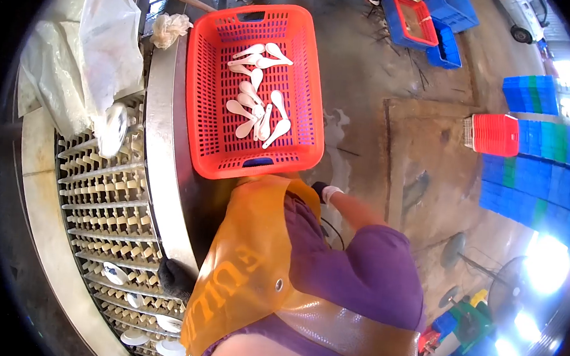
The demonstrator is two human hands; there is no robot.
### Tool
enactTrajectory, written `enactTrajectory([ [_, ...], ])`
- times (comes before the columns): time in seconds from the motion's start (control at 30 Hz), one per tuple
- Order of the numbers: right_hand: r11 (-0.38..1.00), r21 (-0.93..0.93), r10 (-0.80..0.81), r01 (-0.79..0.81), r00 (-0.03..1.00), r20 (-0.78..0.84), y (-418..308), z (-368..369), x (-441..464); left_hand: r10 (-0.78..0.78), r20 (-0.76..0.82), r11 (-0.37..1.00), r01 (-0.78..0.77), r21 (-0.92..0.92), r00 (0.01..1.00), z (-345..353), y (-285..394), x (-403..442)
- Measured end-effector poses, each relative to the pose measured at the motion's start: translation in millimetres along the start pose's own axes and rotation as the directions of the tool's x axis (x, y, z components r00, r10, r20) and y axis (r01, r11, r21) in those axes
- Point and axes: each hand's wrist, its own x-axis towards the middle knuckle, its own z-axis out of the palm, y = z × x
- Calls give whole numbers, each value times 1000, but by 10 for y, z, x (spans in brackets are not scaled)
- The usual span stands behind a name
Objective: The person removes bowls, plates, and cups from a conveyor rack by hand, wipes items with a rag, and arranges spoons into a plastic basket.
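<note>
My left hand (175,279), in a dark glove, is at the inner steel edge of a dishwashing conveyor (107,188). Its fingers blend into one dark shape, so their grip does not show. Closest to it on the pegs are a small white dish (115,273) and a white bowl (169,323). My right hand (320,190), gloved dark with a white cuff, is mostly hidden past my orange apron (242,259), near the basket's lower right corner. Several white soup spoons (260,115) lie loosely in the red plastic basket (202,96).
Clear plastic sheeting (108,46) hangs over the conveyor's far end. Blue crates (537,172) and red baskets (495,134) are stacked at the right. Another red basket (414,23) rests on a blue bin at the back. A standing fan (453,250) is at lower right.
</note>
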Motion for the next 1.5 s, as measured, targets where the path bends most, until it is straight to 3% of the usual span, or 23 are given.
enactTrajectory([
  [0.07, 859, 433, 288, -273, 957, 33, -50, -161, -420, -9, -41, 988, 2, -153, 999, 62, -34, 8],
  [0.1, 860, 422, 297, -286, 954, 41, -38, -301, -664, -4, -44, 975, -6, -222, 999, 124, -162, 15],
  [0.2, 327, 857, 467, -397, 857, 218, -210, -1225, -1374, -63, -67, 960, 42, -276, 996, 164, -86, 6],
  [0.23, 739, 645, 260, -194, 966, -7, -84, -1166, -1305, -74, -86, 959, 47, -278, 994, 156, -23, 10],
  [0.27, 957, 280, -38, 71, 992, -123, 30, -1148, -1334, -62, -93, 963, 35, -268, 994, 139, 105, 7],
  [0.33, 932, 191, -211, 307, 891, -402, 104, -1116, -1552, -56, -81, 966, 33, -255, 995, 116, 233, 13],
  [0.43, 925, 163, -206, 342, 816, -539, 239, -817, -1290, -3, -104, 964, -25, -265, 995, 158, 176, 57],
  [0.47, 927, 158, -207, 340, 815, -541, 243, -925, -1213, -3, -108, 963, -26, -268, 994, 173, 178, 87],
  [0.53, 972, 218, -53, 91, 983, -175, 130, -1081, -1003, 44, -84, 985, -57, -164, 995, 157, 184, 109],
  [0.57, 908, 414, 125, -64, 985, -122, 85, -1049, -899, 47, -78, 985, -59, -160, 996, 144, 178, 128],
  [0.63, 910, 408, 134, -79, 985, -107, 82, -969, -977, 85, -107, 987, -98, -126, 991, 190, 196, 148],
  [0.83, 935, 348, 107, -70, 990, -89, 53, -1230, -1171, 35, -112, 973, -59, -225, 993, 277, -12, 234],
  [0.9, 952, 190, -151, 241, 907, -394, 340, -943, -1201, 81, -93, 978, -97, -184, 992, 290, 32, 238],
  [0.93, 952, 194, -147, 238, 908, -393, 406, -877, -1109, 82, -88, 978, -97, -185, 993, 304, 51, 247],
  [1.03, 975, 203, -75, 88, 995, -71, 319, -1230, -1041, 108, -102, 972, -127, -196, 989, 335, 57, 284],
  [1.07, 905, 410, 127, -114, 992, -5, 373, -854, -786, 84, -103, 974, -104, -200, 991, 370, 27, 296],
  [1.13, 496, 764, 514, -413, 848, 126, 505, -47, -249, 58, -104, 977, -78, -199, 993, 379, 4, 319],
  [1.17, 445, 862, 583, -243, 809, -73, 358, -185, -241, 54, -99, 971, -75, -228, 994, 388, 3, 333],
  [1.27, 772, 558, 350, -304, 936, 26, 250, -904, -618, 13, -103, 956, -42, -291, 995, 423, -22, 348],
  [1.33, 978, 202, 44, -60, 996, 83, 234, -1328, -828, -21, -111, 946, -16, -323, 994, 431, 20, 368],
  [1.4, 992, 103, -79, 69, 992, 97, 282, -1467, -953, 6, -87, 954, -32, -299, 996, 410, 121, 378],
  [1.47, 979, 78, -170, 189, 965, -201, 379, -1387, -1049, 78, -74, 969, -93, -229, 994, 417, 93, 409],
  [1.5, 987, 90, -122, 132, 987, -104, 385, -1401, -980, 60, -77, 966, -78, -248, 995, 428, 84, 416],
])
